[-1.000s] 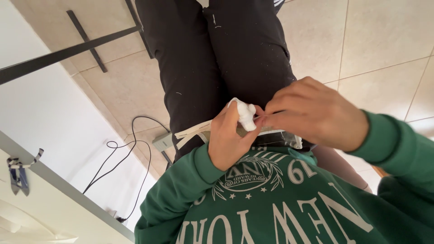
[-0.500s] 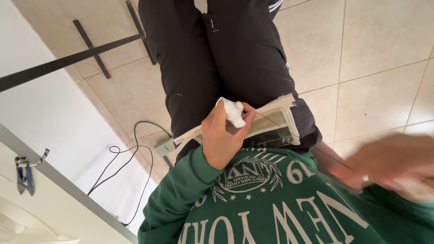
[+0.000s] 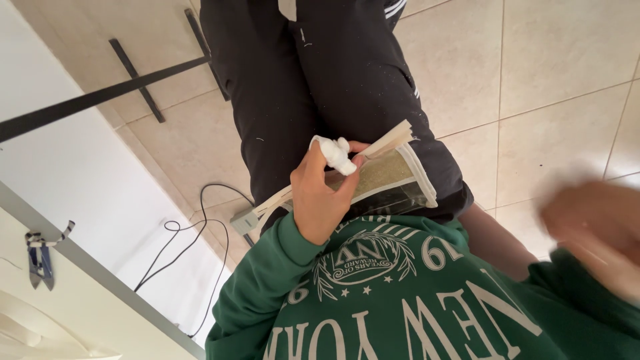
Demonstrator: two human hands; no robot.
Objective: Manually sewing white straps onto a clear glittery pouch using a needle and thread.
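Observation:
I look straight down my green printed sweatshirt and black trousers. My left hand [image 3: 320, 197] grips a flat rectangular panel [image 3: 390, 180] with a cream frame and a greenish mesh middle, held against my waist. The same hand pinches a small wad of white tissue [image 3: 335, 153] against the panel's upper edge. My right hand [image 3: 593, 230] is off to the right, apart from the panel, and is a motion blur. I cannot tell whether it holds anything.
Beige floor tiles [image 3: 547, 73] spread below me. A black metal table leg [image 3: 100, 97] with a crossbar stands upper left. A black cable [image 3: 193, 233] and a grey power strip [image 3: 243, 220] lie by a white wall. A small clip [image 3: 40, 257] hangs at the left.
My right hand has let go of the tissue and panel and swung away to the right. The left hand keeps its grip, and more of the panel shows.

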